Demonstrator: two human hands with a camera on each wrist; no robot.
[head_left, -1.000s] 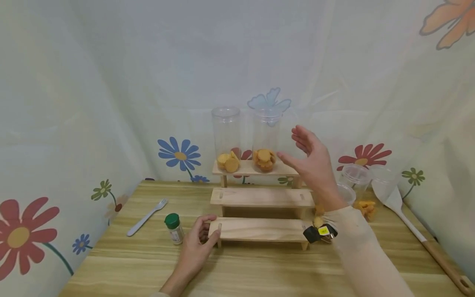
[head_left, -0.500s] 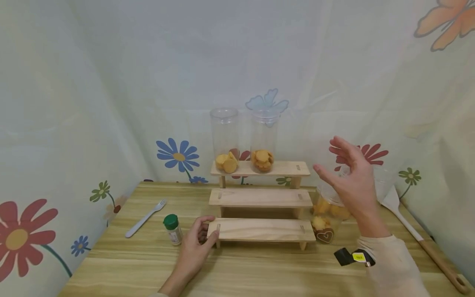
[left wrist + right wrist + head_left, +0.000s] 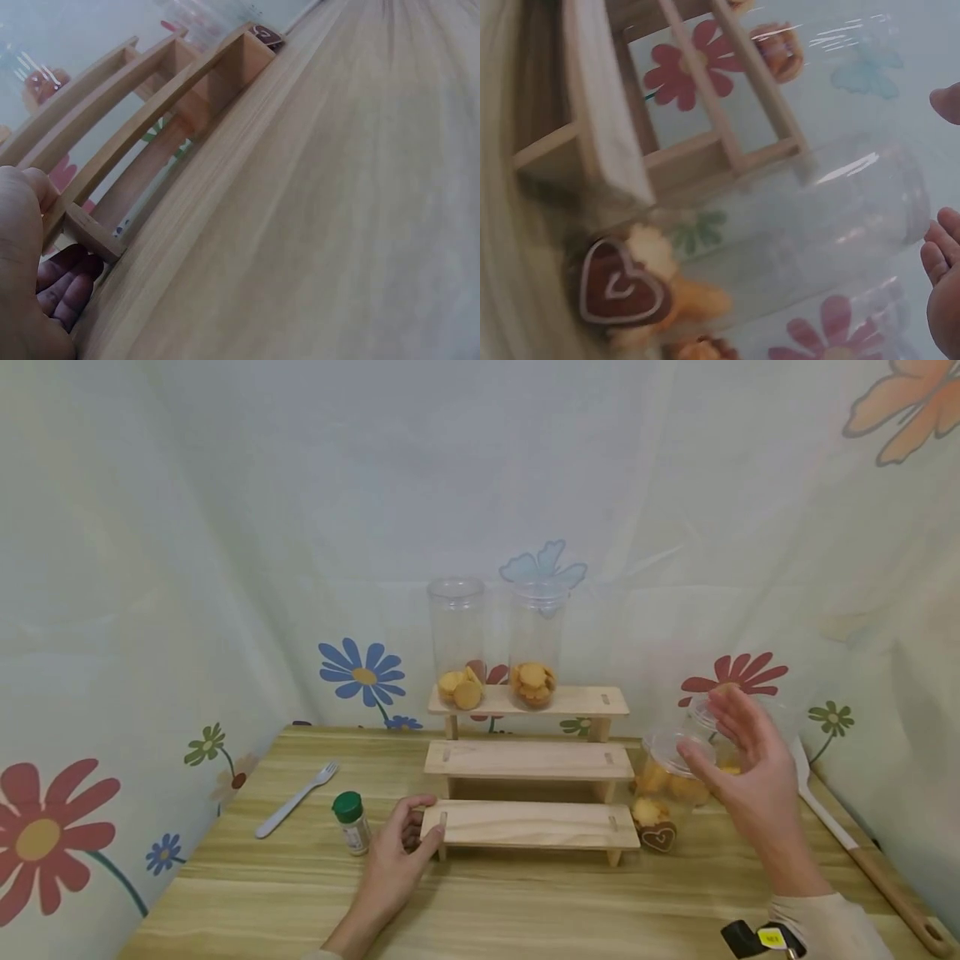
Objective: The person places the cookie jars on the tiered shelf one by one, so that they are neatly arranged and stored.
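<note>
My left hand (image 3: 393, 864) grips the left end of the lowest step of a three-tier wooden display stand (image 3: 525, 822), thumb on top and fingers curled below. On the top step stand two tall clear jars, the left jar (image 3: 457, 639) with round biscuits and the right jar (image 3: 535, 639) with flower-shaped cookies. My right hand (image 3: 757, 785) is spread beside a clear lidded jar (image 3: 671, 793) on the table, holding nothing. Through that jar a heart-shaped chocolate cookie (image 3: 622, 289) shows in the right wrist view. The right hand partly hides another jar (image 3: 701, 714) behind.
Left of the stand are a green-capped shaker (image 3: 352, 825) and a pale fork (image 3: 297, 799). A white spatula with a wooden handle (image 3: 888, 881) lies along the table's right side. A floral curtain (image 3: 300, 510) hangs around the back and sides.
My right hand has drawn away from the top-step jars, rightward and then down to the jars on the table. The left hand stays on the stand.
</note>
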